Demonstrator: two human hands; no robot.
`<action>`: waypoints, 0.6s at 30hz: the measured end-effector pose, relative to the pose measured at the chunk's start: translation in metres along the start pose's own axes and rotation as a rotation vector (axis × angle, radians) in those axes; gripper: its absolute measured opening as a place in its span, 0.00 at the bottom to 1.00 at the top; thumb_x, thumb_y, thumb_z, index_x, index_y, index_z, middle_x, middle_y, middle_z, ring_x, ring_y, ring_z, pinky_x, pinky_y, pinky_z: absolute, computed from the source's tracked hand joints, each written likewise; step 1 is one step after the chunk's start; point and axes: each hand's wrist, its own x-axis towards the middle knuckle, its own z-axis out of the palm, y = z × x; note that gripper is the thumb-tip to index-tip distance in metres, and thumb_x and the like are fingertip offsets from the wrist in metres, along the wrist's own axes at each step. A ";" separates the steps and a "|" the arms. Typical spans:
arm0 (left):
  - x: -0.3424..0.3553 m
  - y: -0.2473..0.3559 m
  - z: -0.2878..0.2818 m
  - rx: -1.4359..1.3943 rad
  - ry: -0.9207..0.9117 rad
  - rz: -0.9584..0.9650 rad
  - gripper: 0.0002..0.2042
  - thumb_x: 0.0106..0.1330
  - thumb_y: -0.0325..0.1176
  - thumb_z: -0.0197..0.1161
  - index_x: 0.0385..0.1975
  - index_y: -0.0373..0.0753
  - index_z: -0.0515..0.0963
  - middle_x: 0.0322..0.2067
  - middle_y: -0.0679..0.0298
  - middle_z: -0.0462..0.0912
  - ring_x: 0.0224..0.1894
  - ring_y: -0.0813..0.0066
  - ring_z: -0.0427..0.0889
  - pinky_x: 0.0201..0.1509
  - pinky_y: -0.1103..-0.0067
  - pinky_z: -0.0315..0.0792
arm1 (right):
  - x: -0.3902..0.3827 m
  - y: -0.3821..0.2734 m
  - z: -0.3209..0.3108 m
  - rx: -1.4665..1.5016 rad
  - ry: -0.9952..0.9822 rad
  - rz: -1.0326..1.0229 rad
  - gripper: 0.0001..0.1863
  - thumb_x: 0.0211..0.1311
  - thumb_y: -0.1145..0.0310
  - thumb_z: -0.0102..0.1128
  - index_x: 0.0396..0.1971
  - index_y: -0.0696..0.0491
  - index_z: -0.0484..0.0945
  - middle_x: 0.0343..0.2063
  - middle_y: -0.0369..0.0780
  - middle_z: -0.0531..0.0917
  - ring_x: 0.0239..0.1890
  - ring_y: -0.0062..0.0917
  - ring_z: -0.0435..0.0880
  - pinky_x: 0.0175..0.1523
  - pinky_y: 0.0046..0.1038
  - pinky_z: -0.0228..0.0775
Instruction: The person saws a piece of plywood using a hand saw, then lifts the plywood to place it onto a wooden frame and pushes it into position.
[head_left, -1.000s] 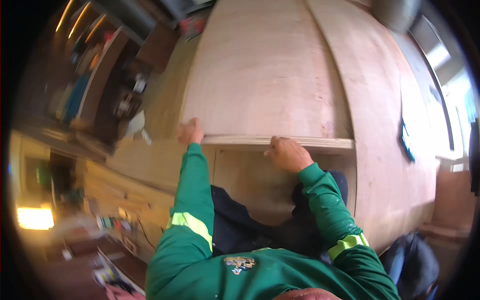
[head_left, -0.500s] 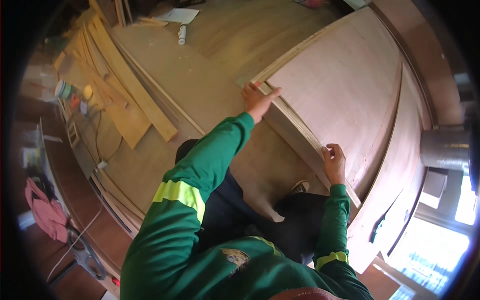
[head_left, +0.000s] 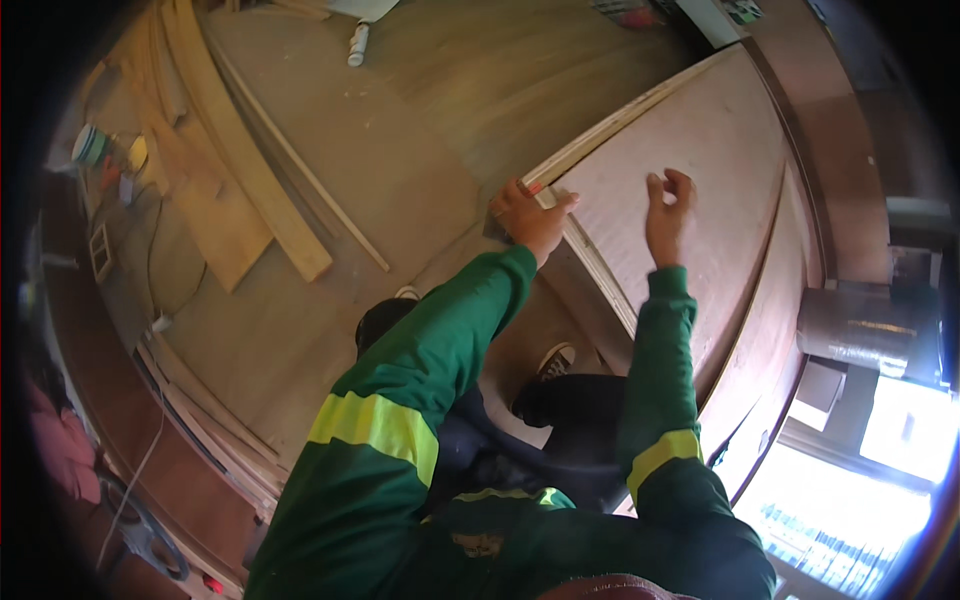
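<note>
A large pale plywood panel (head_left: 690,150) with a wooden frame along its edges lies to the right of my legs. My left hand (head_left: 533,222) is closed round its near left corner, thumb on top and fingers over the outer side. Small reddish marks show beside those fingers. Above the panel's face I hold my right hand (head_left: 668,215) raised, its fingers curled in toward the thumb. Whatever it may hold is too small to make out.
Long boards (head_left: 250,170) and a thin strip (head_left: 300,165) lie on the floor at left. A white bottle (head_left: 358,45) lies at the far side. A green-and-white container (head_left: 90,145) stands at far left. A wrapped roll (head_left: 855,325) is at right.
My right hand has left the panel's near edge and moved away from me, over its face. My left hand has stayed at the corner. The view has shifted a little.
</note>
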 end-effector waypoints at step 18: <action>-0.021 0.011 0.003 0.010 -0.048 -0.021 0.46 0.48 0.45 0.79 0.62 0.31 0.58 0.57 0.48 0.59 0.61 0.55 0.59 0.66 0.67 0.61 | -0.054 0.013 0.064 -0.467 -0.246 0.297 0.37 0.71 0.45 0.44 0.70 0.54 0.56 0.67 0.49 0.61 0.69 0.46 0.59 0.69 0.56 0.47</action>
